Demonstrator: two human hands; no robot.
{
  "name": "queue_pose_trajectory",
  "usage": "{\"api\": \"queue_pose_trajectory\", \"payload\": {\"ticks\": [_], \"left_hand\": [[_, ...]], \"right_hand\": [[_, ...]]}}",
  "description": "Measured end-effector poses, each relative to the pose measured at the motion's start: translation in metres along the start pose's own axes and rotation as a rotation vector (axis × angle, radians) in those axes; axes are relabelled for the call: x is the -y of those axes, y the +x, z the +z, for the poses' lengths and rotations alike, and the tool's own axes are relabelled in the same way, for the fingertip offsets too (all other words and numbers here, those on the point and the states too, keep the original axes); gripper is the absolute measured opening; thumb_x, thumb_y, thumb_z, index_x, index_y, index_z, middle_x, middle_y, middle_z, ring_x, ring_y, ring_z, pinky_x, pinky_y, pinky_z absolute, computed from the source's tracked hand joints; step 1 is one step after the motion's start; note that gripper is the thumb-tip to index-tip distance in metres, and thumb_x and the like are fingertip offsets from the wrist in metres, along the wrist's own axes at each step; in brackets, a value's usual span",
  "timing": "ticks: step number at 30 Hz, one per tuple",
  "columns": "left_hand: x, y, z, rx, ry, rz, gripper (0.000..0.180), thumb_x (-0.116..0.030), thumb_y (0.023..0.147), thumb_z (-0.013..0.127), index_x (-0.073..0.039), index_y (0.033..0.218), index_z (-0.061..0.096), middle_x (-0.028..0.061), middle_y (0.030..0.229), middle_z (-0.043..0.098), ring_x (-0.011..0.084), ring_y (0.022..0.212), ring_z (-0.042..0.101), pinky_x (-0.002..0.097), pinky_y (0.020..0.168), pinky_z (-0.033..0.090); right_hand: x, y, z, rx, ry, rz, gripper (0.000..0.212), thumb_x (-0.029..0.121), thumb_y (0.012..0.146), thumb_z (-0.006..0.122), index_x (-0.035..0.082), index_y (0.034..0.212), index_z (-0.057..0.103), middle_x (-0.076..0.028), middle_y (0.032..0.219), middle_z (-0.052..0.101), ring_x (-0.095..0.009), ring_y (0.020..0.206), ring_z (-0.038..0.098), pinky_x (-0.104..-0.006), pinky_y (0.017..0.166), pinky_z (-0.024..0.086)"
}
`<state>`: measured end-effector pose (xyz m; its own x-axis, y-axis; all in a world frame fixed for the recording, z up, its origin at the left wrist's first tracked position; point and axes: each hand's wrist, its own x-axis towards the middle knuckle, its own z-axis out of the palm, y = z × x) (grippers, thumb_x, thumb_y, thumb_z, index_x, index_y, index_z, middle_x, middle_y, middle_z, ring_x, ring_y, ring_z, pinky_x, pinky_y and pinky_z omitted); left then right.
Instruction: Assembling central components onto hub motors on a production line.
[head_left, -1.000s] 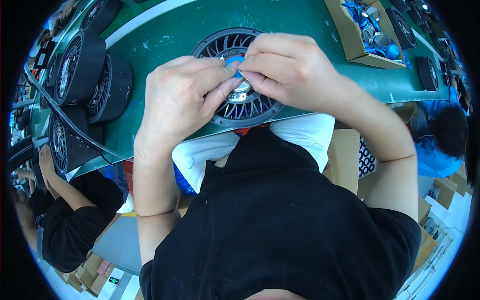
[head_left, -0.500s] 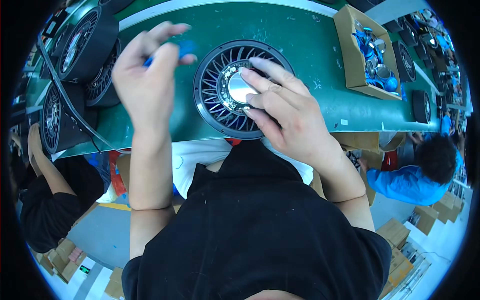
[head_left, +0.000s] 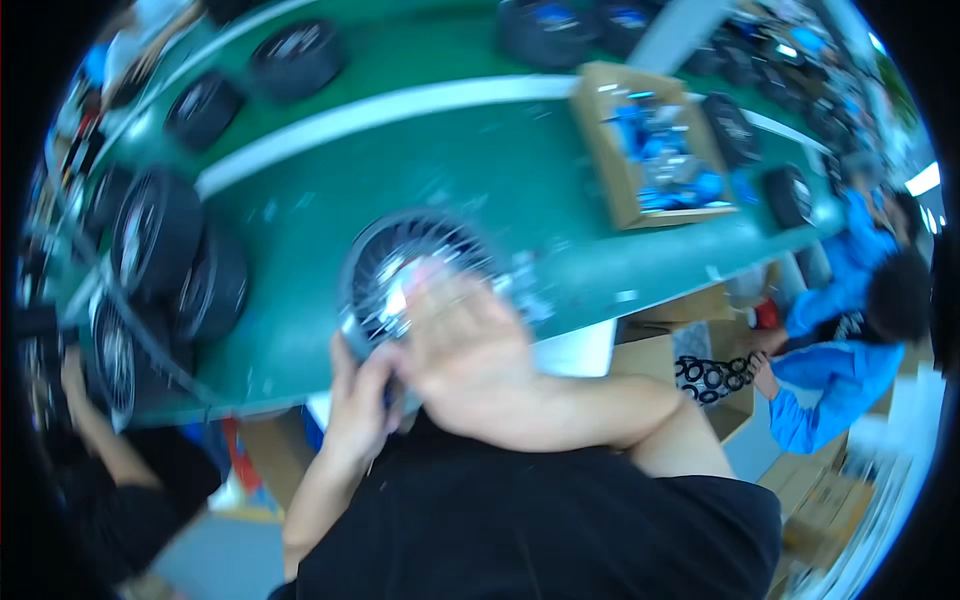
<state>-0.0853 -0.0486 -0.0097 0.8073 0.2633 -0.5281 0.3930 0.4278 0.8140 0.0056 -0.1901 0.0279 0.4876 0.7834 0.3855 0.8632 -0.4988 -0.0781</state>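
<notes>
A wheel with a black rim and thin curved spokes (head_left: 370, 250) lies on the green table by its near edge; motion blurs it. Over its hub and right side lies my right hand (head_left: 470, 345), smeared, its fingertips hard to make out. Part of a shiny silver cap (head_left: 397, 297) shows beside those fingers. My left hand (head_left: 362, 405) is at the wheel's near left edge, thumb and fingers curled together. Something small and dark bluish shows between them, too blurred to name.
An open cardboard box (head_left: 605, 160) of silver caps and blue film stands on the table (head_left: 290, 210) at the right. Black wheels (head_left: 155, 235) are stacked at the left, beside a grey cable (head_left: 140, 335). A co-worker in blue (head_left: 840, 340) handles black rings at the right.
My left hand has come down from beside the wheel, where it held blue film, to the near rim. My right hand has shifted across the hub. The whole view has tilted and blurred.
</notes>
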Motion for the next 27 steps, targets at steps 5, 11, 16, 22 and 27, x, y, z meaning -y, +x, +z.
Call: {"api": "queue_pose_trajectory", "payload": {"ticks": [5,11,16,22,27], "left_hand": [[-0.02,-0.001,0.001,0.024,0.016,0.069,0.035,-0.03,0.099,0.054,-0.009,0.123,0.04,0.0138,0.079,0.065,0.0095,0.04,0.042,0.022,0.033,0.026],[-0.062,0.07,0.012,-0.035,0.07,0.031,0.035,-0.034,0.097,0.056,-0.007,0.117,0.047,0.0157,0.075,0.065,0.0094,0.041,0.04,0.0265,0.036,0.026],[-0.105,0.175,0.047,0.011,0.016,0.128,0.036,-0.038,0.099,0.053,-0.004,0.109,0.056,0.0118,0.07,0.062,0.0105,0.042,0.038,0.0262,0.039,0.027],[-0.158,0.286,0.058,0.001,-0.128,0.209,0.055,-0.047,0.094,0.064,-0.004,0.124,0.045,0.0164,0.088,0.06,0.0103,0.055,0.04,0.0214,0.041,0.03],[-0.181,0.308,0.021,-0.437,-0.449,0.246,0.054,-0.054,0.086,0.072,-0.004,0.098,0.055,0.0083,0.076,0.054,0.0119,0.051,0.041,0.0236,0.039,0.03]], "right_hand": [[-0.063,0.009,-0.02,-0.107,0.524,0.033,0.026,0.016,0.078,0.071,0.001,0.099,0.07,-0.015,0.1,0.071,-0.032,0.101,0.067,-0.044,0.089,0.052],[-0.243,-0.018,-0.048,-0.036,-0.169,0.484,0.029,0.018,0.082,0.072,0.01,0.109,0.073,-0.017,0.113,0.069,-0.038,0.102,0.064,-0.046,0.094,0.049],[-0.292,-0.028,-0.024,0.248,-0.07,0.45,0.021,0.011,0.078,0.069,0.007,0.098,0.074,-0.017,0.115,0.068,-0.038,0.102,0.064,-0.0462,0.094,0.05],[-0.292,-0.023,-0.026,0.196,-0.165,0.406,0.025,0.005,0.073,0.074,0.005,0.098,0.07,-0.015,0.098,0.068,-0.037,0.096,0.064,-0.0466,0.085,0.051],[-0.289,-0.026,-0.038,0.022,-0.144,0.408,0.033,0.006,0.073,0.076,0.003,0.104,0.067,-0.017,0.095,0.068,-0.037,0.093,0.064,-0.0436,0.082,0.051]]}}
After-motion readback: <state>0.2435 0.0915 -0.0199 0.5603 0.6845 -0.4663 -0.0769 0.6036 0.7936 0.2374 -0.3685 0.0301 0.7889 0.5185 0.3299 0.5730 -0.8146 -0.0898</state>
